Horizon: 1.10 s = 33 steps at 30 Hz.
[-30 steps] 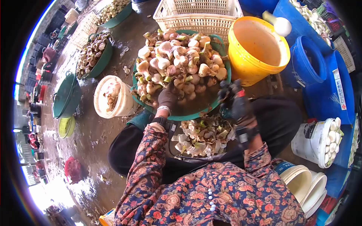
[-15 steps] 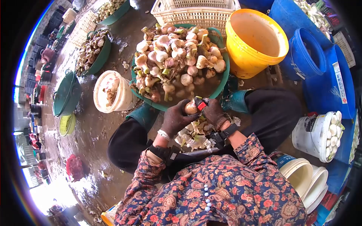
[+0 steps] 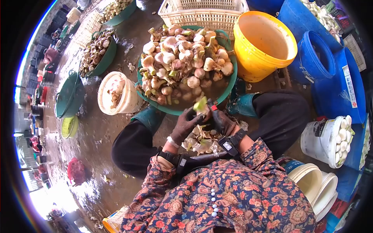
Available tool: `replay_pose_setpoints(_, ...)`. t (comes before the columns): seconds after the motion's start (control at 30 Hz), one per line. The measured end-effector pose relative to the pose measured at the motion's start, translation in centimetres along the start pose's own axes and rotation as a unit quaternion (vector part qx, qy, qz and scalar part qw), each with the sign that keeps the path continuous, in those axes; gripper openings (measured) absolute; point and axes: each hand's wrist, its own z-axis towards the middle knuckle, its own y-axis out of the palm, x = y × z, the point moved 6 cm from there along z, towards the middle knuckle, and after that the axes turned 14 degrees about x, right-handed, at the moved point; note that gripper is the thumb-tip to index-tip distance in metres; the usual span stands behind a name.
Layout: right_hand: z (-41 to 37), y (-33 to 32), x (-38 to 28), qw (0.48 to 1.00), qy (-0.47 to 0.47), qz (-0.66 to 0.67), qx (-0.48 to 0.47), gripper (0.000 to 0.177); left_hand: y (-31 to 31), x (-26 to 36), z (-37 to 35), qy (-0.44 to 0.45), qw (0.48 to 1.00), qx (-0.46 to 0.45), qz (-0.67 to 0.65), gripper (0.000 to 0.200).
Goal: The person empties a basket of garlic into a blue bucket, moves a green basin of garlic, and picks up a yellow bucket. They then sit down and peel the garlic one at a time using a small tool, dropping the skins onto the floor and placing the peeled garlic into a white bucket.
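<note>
My left hand (image 3: 186, 123), in a dark glove, grips a muddy bulb with a green stalk end (image 3: 201, 105) over my lap. My right hand (image 3: 221, 121), also gloved, holds a small knife with a red handle (image 3: 211, 106) against the bulb. Both hands meet just below the rim of a green basin (image 3: 229, 83) heaped with unpeeled bulbs (image 3: 182, 58). A pile of peelings (image 3: 202, 141) lies under my hands, between my knees.
A yellow bucket (image 3: 264, 42) stands right of the basin, blue barrels (image 3: 314, 58) beyond it. A white bucket of peeled white bulbs (image 3: 330, 143) is at right, a white bucket (image 3: 114, 97) at left, a white crate (image 3: 202, 13) behind. More green basins sit on the wet floor at left.
My left hand took a bulb from the basin and drew back to my lap. My right hand came in with the knife, and the bulb has been turned so its green end points up.
</note>
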Motion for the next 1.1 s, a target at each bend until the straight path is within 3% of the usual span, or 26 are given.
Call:
replay_pose_setpoints(0.03,2.4,-0.8,1.3,1.0,0.002,-0.002,0.0,0.046,-0.3,-1.0,0.2,-0.001,1.0,0.002,-0.002,0.055)
replay_pose_setpoints(0.1,3.4,0.4,-0.3,0.985,-0.142,-0.088,-0.032,0.048,-0.6,1.4,0.2,0.126,0.984,0.054,0.11,0.056)
replay_pose_setpoints(0.13,3.4,-1.2,0.0,0.979,-0.107,-0.17,0.023,0.045,-0.8,1.9,0.0,0.115,0.987,0.082,0.079,0.05)
replay_pose_setpoints(0.17,4.0,-1.6,0.3,0.979,-0.106,-0.17,0.022,0.045,-1.0,2.5,0.0,0.114,0.987,0.083,0.08,0.05)
replay_pose_setpoints(0.23,4.9,-1.9,-0.1,0.878,-0.295,-0.373,0.045,0.036,-0.9,1.6,-0.1,0.028,0.979,0.014,0.2,0.038)
replay_pose_setpoints(0.3,3.0,-0.8,-1.3,0.895,-0.311,-0.32,-0.001,0.034,-1.2,0.8,0.3,0.012,0.984,0.035,0.172,0.03)
replay_pose_setpoints(0.33,1.5,0.0,-2.3,0.907,-0.326,-0.263,-0.045,0.035,-1.6,-0.1,0.3,-0.079,0.994,0.066,0.034,0.028)
replay_pose_setpoints(0.37,0.6,0.2,-2.8,0.907,-0.326,-0.263,-0.044,0.035,-1.8,-1.1,0.1,-0.168,0.976,0.095,-0.105,0.025)
replay_pose_setpoints(0.4,-0.2,0.6,-3.2,0.939,-0.284,-0.173,-0.089,0.039,-1.7,-1.7,0.3,-0.219,0.949,0.086,-0.209,0.027)
replay_pose_setpoints(0.43,-0.5,0.9,-3.4,0.958,-0.239,-0.081,-0.134,0.042,-2.1,-2.0,0.1,-0.219,0.949,0.086,-0.208,0.027)
replay_pose_setpoints(0.47,-0.2,1.1,-3.4,0.958,-0.232,-0.083,-0.149,0.049,-2.6,-0.3,0.0,-0.08,0.993,0.079,-0.046,0.029)
replay_pose_setpoints(0.5,0.0,1.1,-3.2,0.957,-0.232,-0.085,-0.15,0.049,-2.6,1.3,-0.3,0.064,0.988,0.071,0.119,0.031)
replay_pose_setpoints(0.53,-0.6,1.3,-4.1,0.907,-0.374,-0.152,-0.12,0.046,-2.4,3.3,-1.1,0.321,0.907,0.12,0.244,0.031)
replay_pose_setpoints(0.57,-2.0,1.9,-5.1,0.832,-0.505,-0.213,-0.087,0.043,-2.6,3.5,-1.1,0.321,0.907,0.123,0.244,0.031)
replay_pose_setpoints(0.6,-2.6,2.2,-5.3,0.831,-0.506,-0.213,-0.088,0.043,-3.3,2.0,-0.2,0.142,0.976,0.11,0.124,0.033)
replay_pose_setpoints(0.63,-3.8,2.9,-5.5,0.721,-0.588,-0.363,-0.051,0.038,-3.4,0.2,0.1,-0.044,0.995,0.09,-0.002,0.035)
replay_pose_setpoints(0.67,-4.7,3.6,-5.2,0.581,-0.644,-0.498,-0.011,0.034,-3.4,0.2,0.1,-0.044,0.995,0.088,-0.001,0.035)
replay_pose_setpoints(0.7,-4.7,3.7,-4.8,0.582,-0.644,-0.497,-0.009,0.034,-3.5,-0.2,0.1,-0.091,0.99,0.088,-0.06,0.037)
replay_pose_setpoints(0.77,-3.1,2.7,-4.6,0.714,-0.581,-0.389,0.032,0.03,-3.3,-0.3,0.1,-0.134,0.98,0.087,-0.117,0.038)
replay_pose_setpoints(0.83,-1.4,1.4,-4.3,0.693,-0.617,-0.364,0.087,0.026,-3.2,1.3,-0.5,-0.064,0.974,0.118,-0.183,0.036)
replay_pose_setpoints(0.87,1.0,-0.6,-4.1,0.872,-0.454,-0.166,0.081,0.023,-3.2,3.4,-1.2,-0.041,0.984,0.088,-0.152,0.031)
replay_pose_setpoints(0.9,2.6,-1.5,-3.0,0.965,-0.247,0.049,0.067,0.022,-3.6,3.5,-1.6,-0.041,0.984,0.087,-0.153,0.031)
replay_pose_setpoints(0.97,3.2,-2.3,-3.1,0.97,-0.217,0.07,0.087,0.025,-2.6,3.3,-2.9,-0.06,0.99,-0.075,-0.104,0.028)
replay_pose_setpoints(1.03,4.3,-3.3,-2.1,0.984,-0.126,0.099,0.082,0.026,-1.6,2.6,-4.4,-0.059,0.989,-0.136,0.019,0.021)
replay_pose_setpoints(1.1,4.6,-3.6,-2.1,0.982,-0.145,0.072,0.097,0.031,-0.3,2.8,-6.1,-0.098,0.962,-0.251,0.043,0.024)
